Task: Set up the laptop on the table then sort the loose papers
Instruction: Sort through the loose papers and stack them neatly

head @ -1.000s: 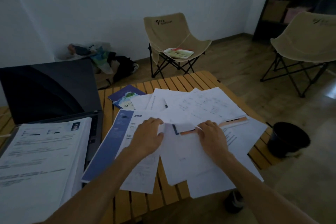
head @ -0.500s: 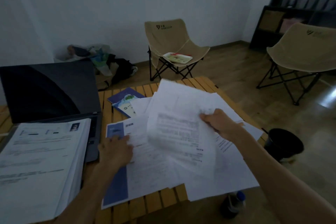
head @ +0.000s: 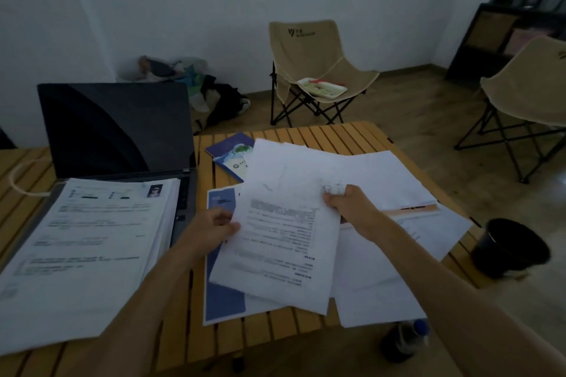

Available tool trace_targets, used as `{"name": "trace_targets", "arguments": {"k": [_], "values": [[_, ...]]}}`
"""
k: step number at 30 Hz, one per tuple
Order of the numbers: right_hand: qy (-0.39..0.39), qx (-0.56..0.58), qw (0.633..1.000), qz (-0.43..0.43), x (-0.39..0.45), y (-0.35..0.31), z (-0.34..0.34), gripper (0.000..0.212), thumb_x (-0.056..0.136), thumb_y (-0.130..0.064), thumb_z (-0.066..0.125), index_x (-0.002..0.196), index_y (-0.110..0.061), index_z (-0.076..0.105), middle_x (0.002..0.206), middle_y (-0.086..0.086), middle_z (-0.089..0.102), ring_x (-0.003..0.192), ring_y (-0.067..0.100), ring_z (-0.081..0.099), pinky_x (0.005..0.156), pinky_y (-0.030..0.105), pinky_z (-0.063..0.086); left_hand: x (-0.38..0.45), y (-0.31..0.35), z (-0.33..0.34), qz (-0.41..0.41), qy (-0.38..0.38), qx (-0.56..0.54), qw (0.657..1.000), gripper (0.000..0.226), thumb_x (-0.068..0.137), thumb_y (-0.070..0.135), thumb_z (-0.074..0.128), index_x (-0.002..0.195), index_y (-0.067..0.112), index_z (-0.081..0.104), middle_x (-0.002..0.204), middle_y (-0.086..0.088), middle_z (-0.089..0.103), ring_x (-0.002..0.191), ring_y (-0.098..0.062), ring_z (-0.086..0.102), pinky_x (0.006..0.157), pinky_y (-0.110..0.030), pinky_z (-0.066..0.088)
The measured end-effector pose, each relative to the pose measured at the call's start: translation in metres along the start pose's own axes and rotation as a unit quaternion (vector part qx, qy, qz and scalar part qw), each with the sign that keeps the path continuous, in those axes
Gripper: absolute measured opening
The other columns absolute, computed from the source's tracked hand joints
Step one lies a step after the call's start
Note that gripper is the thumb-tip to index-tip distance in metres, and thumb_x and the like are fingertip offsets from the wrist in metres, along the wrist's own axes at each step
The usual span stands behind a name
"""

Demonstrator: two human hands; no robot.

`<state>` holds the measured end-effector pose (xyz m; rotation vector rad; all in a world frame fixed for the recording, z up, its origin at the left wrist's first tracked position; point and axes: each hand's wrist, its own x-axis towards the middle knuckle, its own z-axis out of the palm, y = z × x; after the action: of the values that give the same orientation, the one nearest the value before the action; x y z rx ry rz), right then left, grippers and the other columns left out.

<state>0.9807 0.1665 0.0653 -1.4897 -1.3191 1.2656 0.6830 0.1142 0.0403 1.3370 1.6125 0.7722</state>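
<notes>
1. Since the frame half a second ago, the left hand (head: 214,228) has been brought up from the blue-edged sheet (head: 225,257) to the left edge of the lifted sheets (head: 284,232), which are now held by both hands.
2. The right hand (head: 352,208) is seen pinching the right edge, thumb on top; the left hand's fingers are curled round the opposite edge.
3. The sheets are held above the loose papers (head: 392,180) spread over the slatted table (head: 324,131), right of the open laptop (head: 116,131).
4. A thick sorted stack (head: 88,248) is seen lying on the laptop's keyboard.
5. The paper is judged light, limp and slippery sheet on sheet; sagging is already visible at the near corner.
6. Hold is best taken at opposite edges, so that the bundle is kept taut and fanning is prevented.
</notes>
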Motion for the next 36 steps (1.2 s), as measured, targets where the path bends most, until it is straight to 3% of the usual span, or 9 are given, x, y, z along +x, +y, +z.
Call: {"name": "trace_targets", "arguments": {"k": [4,8,13,15,18,21,25,29,36], "values": [[0.164,0.238,0.955,0.069,-0.024,0.001,0.002,0.017,0.094,-0.004,0.062,0.111,-0.003,0.064,0.104,0.012,0.07,0.087,0.025,0.068,0.066,0.035,0.058,0.001,0.006,-0.005,-0.007,0.001,-0.14,0.99,0.029,0.089,0.021,0.07,0.116,0.016,0.063,0.107,-0.005,0.072,0.092,-0.02,0.07,0.072,-0.028,0.052],[0.017,0.254,0.962,0.103,-0.091,0.023,0.023,0.027,0.093,-0.001,0.062,0.12,-0.007,0.063,0.115,0.012,0.073,0.105,0.029,0.071,0.083,0.039,0.06,-0.001,0.021,0.004,-0.016,-0.044,-0.322,0.946,0.024,0.094,0.012,0.061,0.118,0.012,0.065,0.114,-0.01,0.072,0.102,-0.028,0.07,0.084,-0.043,0.056],[0.011,0.181,0.982,0.051,-0.096,0.023,-0.016,0.022,0.101,-0.018,0.053,0.119,-0.011,0.063,0.112,0.008,0.074,0.105,0.025,0.071,0.094,0.043,0.054,0.027,0.048,-0.013,0.041,0.102,-0.027,0.994,0.01,0.09,0.005,0.058,0.09,0.009,0.067,0.089,-0.014,0.07,0.084,-0.031,0.067,0.076,-0.044,0.056],[0.089,0.073,0.993,0.015,-0.073,0.022,-0.043,0.023,0.1,-0.024,0.056,0.119,-0.013,0.063,0.111,0.008,0.073,0.103,0.024,0.07,0.093,0.041,0.054,0.045,0.057,-0.025,0.063,0.168,0.121,0.976,0.011,0.087,0.007,0.054,0.084,0.005,0.064,0.084,-0.013,0.065,0.082,-0.032,0.063,0.075,-0.042,0.053],[0.143,-0.195,0.97,-0.012,-0.031,0.023,-0.063,0.032,0.095,-0.028,0.063,0.124,-0.014,0.065,0.12,0.001,0.068,0.114,0.022,0.063,0.096,0.033,0.049,0.061,0.065,-0.01,0.067,0.11,0.326,0.936,0.01,0.092,0.013,0.05,0.082,0.011,0.052,0.096,-0.01,0.061,0.087,-0.029,0.057,0.073,-0.041,0.049],[0.089,-0.379,0.921,0.02,0.004,0.035,-0.049,0.074,0.085,-0.061,0.065,0.139,-0.012,0.051,0.143,0.005,0.051,0.134,0.025,0.045,0.11,0.04,0.039,0.081,0.046,0.016,0.082,0.134,0.452,0.878,0.011,0.095,0.019,0.047,0.104,0.014,0.052,0.108,-0.011,0.06,0.094,-0.03,0.057,0.075,-0.037,0.048],[0.076,-0.481,0.871,0.058,0.022,0.055,-0.02,0.118,0.072,-0.085,0.051,0.154,-0.006,0.02,0.163,0.017,0.015,0.152,0.034,0.009,0.123,0.049,0.012,0.093,0.015,0.04,0.071,0.194,0.42,0.884,0.016,0.086,0.014,0.055,0.099,0.017,0.047,0.098,-0.007,0.065,0.09,-0.028,0.061,0.076,-0.037,0.04],[0.138,-0.483,0.865,0.003,0.017,0.065,-0.008,0.093,0.083,-0.076,0.046,0.145,-0.007,0.034,0.158,0.017,0.026,0.149,0.034,0.016,0.122,0.046,0.014,0.095,0.002,0.053,0.085,0.275,0.406,0.867,0.035,0.086,0.014,0.056,0.12,0.014,0.047,0.125,-0.012,0.053,0.117,-0.033,0.046,0.104,-0.046,0.028],[0.192,-0.439,0.871,-0.107,-0.001,0.066,-0.014,0.02,0.098,-0.021,0.05,0.11,-0.02,0.065,0.119,-0.002,0.065,0.117,0.02,0.055,0.102,0.034,0.035,0.07,0.019,0.088,0.202,0.219,0.333,0.895,0.06,0.087,0.017,0.059,0.143,0.011,0.039,0.151,-0.011,0.035,0.142,-0.028,0.025,0.121,-0.049,0.015]]}}
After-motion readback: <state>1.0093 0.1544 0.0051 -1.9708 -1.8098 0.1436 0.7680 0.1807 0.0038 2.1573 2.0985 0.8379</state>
